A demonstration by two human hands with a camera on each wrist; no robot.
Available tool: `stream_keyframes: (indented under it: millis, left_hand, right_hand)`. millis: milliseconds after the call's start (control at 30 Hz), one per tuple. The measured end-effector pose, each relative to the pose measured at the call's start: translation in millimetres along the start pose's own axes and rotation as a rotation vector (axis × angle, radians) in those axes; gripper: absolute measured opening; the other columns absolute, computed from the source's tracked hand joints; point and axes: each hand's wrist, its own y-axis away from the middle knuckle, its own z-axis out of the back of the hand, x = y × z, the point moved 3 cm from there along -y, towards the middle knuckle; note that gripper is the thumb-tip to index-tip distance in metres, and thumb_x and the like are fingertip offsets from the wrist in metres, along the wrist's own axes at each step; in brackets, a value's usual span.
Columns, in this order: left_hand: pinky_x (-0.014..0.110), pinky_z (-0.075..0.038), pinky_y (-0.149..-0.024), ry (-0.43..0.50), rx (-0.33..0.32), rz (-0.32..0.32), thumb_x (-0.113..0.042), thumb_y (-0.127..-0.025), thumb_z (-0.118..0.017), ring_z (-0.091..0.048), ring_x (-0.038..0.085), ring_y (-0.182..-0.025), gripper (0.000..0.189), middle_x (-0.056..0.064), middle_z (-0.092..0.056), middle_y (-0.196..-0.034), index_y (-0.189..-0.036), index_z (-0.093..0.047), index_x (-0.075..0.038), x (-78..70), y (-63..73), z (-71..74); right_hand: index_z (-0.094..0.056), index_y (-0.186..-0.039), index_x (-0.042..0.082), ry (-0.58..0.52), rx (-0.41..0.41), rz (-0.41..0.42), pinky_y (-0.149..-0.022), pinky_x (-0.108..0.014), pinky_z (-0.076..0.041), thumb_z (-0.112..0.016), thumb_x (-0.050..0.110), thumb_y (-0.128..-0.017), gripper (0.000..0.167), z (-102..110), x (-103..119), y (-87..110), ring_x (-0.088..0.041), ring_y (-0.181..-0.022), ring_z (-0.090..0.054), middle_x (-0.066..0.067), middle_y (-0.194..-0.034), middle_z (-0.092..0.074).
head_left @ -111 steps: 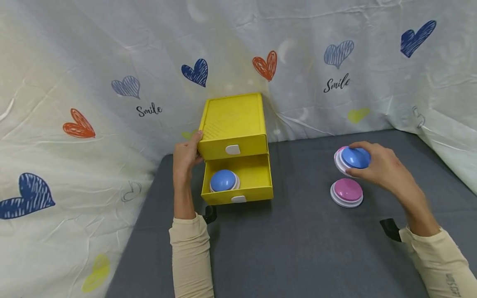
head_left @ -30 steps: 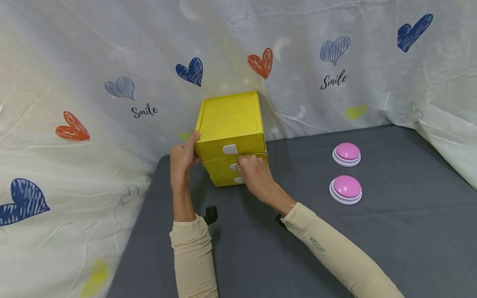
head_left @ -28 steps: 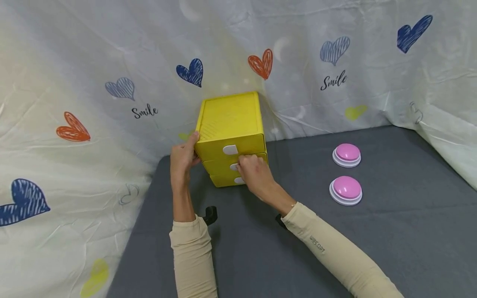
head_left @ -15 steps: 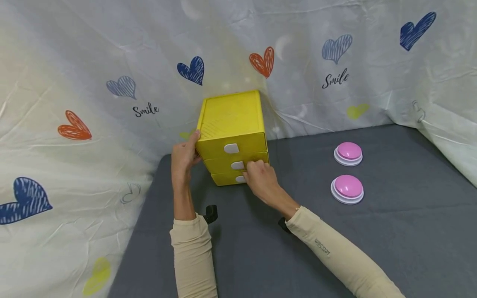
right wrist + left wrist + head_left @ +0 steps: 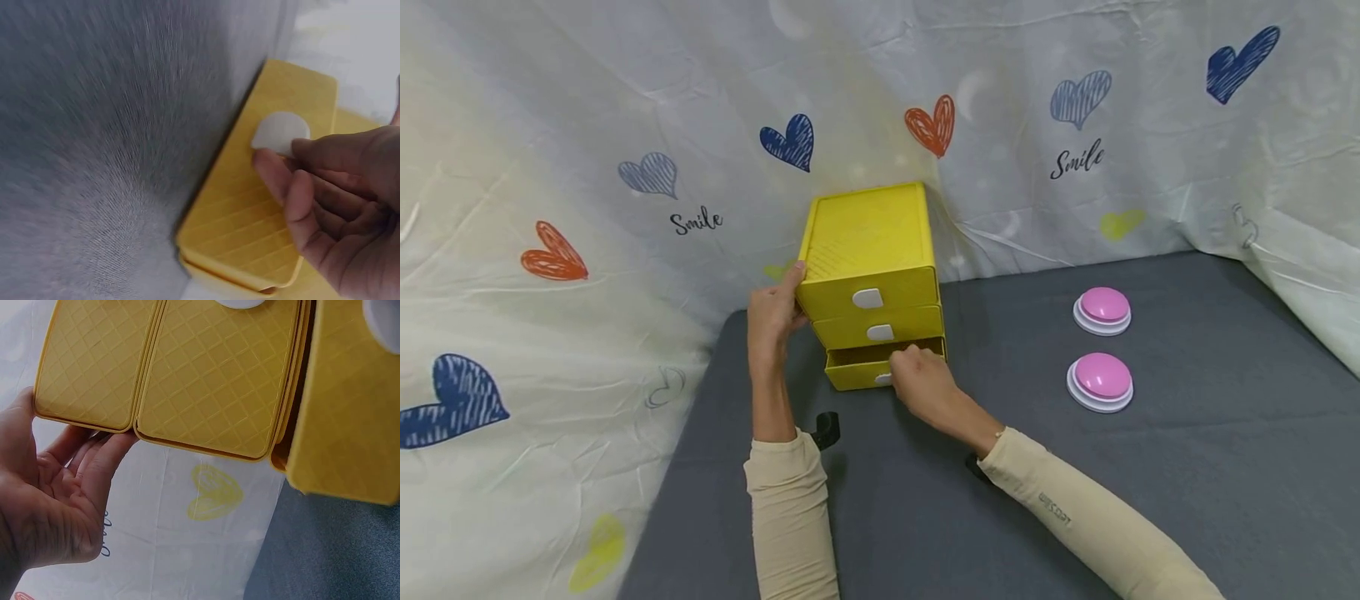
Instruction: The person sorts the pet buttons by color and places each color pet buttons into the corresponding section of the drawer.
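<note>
In the head view the yellow cabinet [image 5: 872, 233] stands mid-frame, bottom drawer [image 5: 853, 377] ajar, gray table [image 5: 910, 517] reaching the lower edge. At left wrist, the left hand [image 5: 62, 500] grips the cabinet's side; only the right wrist view bares the right hand [image 5: 340, 209] pinching the white handle [image 5: 279, 131].

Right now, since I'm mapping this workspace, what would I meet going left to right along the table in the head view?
Left hand → yellow drawer unit → nearer pink-topped button, with the farther pink-topped button roughly in line behind it.
</note>
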Motion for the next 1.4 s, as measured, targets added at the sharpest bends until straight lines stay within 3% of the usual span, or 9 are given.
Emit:
stream_keyframes:
  millis: [133, 233, 500, 700, 833, 967, 1067, 1200, 1400]
  left_hand:
    - [0.023, -0.042, -0.05, -0.005, -0.008, -0.008, -0.066, -0.094, -0.067, -0.03, 0.008, -0.04, 0.068, -0.011, -0.031, -0.042, -0.051, -0.037, -0.023, -1.0, 0.4, 1.4]
    - [0.023, -0.038, -0.048, -0.011, -0.01, -0.02, -0.066, -0.094, -0.066, -0.028, 0.007, -0.04, 0.068, -0.011, -0.031, -0.043, -0.051, -0.036, -0.023, -2.0, 0.8, 2.1]
    - [0.024, -0.039, -0.048, -0.029, -0.017, -0.02, -0.067, -0.093, -0.066, -0.028, 0.008, -0.041, 0.067, -0.011, -0.03, -0.044, -0.052, -0.036, -0.023, 0.3, 1.7, 1.0]
    - [0.023, -0.038, -0.047, -0.02, -0.015, -0.008, -0.067, -0.093, -0.066, -0.028, 0.008, -0.04, 0.067, -0.011, -0.031, -0.043, -0.052, -0.037, -0.023, -0.1, 0.2, -0.9]
    - [0.024, -0.034, -0.046, -0.017, -0.014, -0.006, -0.067, -0.093, -0.067, -0.026, 0.008, -0.039, 0.068, -0.011, -0.031, -0.043, -0.052, -0.037, -0.023, -1.7, 0.0, -1.3]
    - [0.024, -0.034, -0.046, -0.007, -0.006, -0.015, -0.066, -0.093, -0.067, -0.026, 0.008, -0.039, 0.068, -0.011, -0.031, -0.043, -0.051, -0.037, -0.022, -3.0, -0.1, -2.1]
    - [0.024, -0.037, -0.047, -0.014, -0.007, -0.012, -0.067, -0.092, -0.067, -0.028, 0.008, -0.039, 0.067, -0.011, -0.031, -0.043, -0.052, -0.037, -0.023, -2.7, -0.4, -2.6]
    - [0.024, -0.033, -0.045, -0.019, -0.019, -0.019, -0.067, -0.093, -0.066, -0.027, 0.008, -0.039, 0.067, -0.01, -0.031, -0.044, -0.052, -0.037, -0.023, -1.7, -0.2, -3.1]
    - [0.025, -0.029, -0.044, -0.011, -0.026, -0.037, -0.066, -0.094, -0.066, -0.024, 0.008, -0.038, 0.067, -0.01, -0.03, -0.044, -0.052, -0.037, -0.022, -0.8, 1.3, -4.0]
  right_hand:
    - [-0.033, -0.055, 0.017, 0.088, -0.033, 0.058, -0.044, -0.025, -0.02, -0.062, -0.007, -0.094, 0.054, 3, 16, 20.7, -0.011, -0.044, -0.033, 0.006, -0.055, -0.022]
    - [-0.039, -0.057, 0.015, 0.094, -0.012, 0.089, -0.045, -0.024, -0.02, -0.063, -0.008, -0.092, 0.048, 6, 24, 31.1, -0.013, -0.044, -0.037, 0.005, -0.055, -0.026]
    - [-0.031, -0.06, 0.019, 0.037, 0.096, 0.139, -0.048, -0.018, -0.013, -0.061, -0.007, -0.095, 0.053, 16, 34, 43.2, -0.006, -0.048, -0.015, 0.01, -0.061, -0.012]
    - [-0.036, -0.058, 0.02, -0.1, 0.269, 0.044, -0.047, -0.02, -0.018, -0.065, 0.003, -0.098, 0.052, 31, 38, 45.1, -0.008, -0.046, -0.019, 0.008, -0.056, -0.021]
    - [-0.044, -0.06, 0.02, -0.152, 0.215, -0.048, -0.047, -0.022, -0.019, -0.059, 0.006, -0.102, 0.046, 56, 32, 42.5, -0.007, -0.045, -0.021, 0.008, -0.054, -0.026]
    - [-0.068, -0.075, 0.013, -0.1, 0.07, -0.152, -0.051, -0.022, -0.033, -0.063, 0.008, -0.098, 0.024, 85, 6, 43.3, -0.006, -0.05, -0.041, 0.007, -0.059, -0.049]
    - [-0.076, -0.092, 0.007, -0.081, 0.051, -0.222, -0.061, -0.028, -0.048, -0.065, 0.007, -0.096, 0.011, 102, -26, 47.5, -0.011, -0.062, -0.057, -0.001, -0.075, -0.068]
    - [-0.074, -0.108, 0.0, -0.021, 0.147, -0.292, -0.077, -0.041, -0.055, -0.067, 0.005, -0.094, 0.016, 117, -71, 59.9, -0.024, -0.085, -0.066, -0.014, -0.1, -0.074]
    - [-0.065, -0.13, -0.003, 0.135, 0.317, -0.399, -0.094, -0.062, -0.05, -0.075, 0.006, -0.09, 0.042, 130, -123, 88.6, -0.048, -0.114, -0.061, -0.031, -0.128, -0.062]
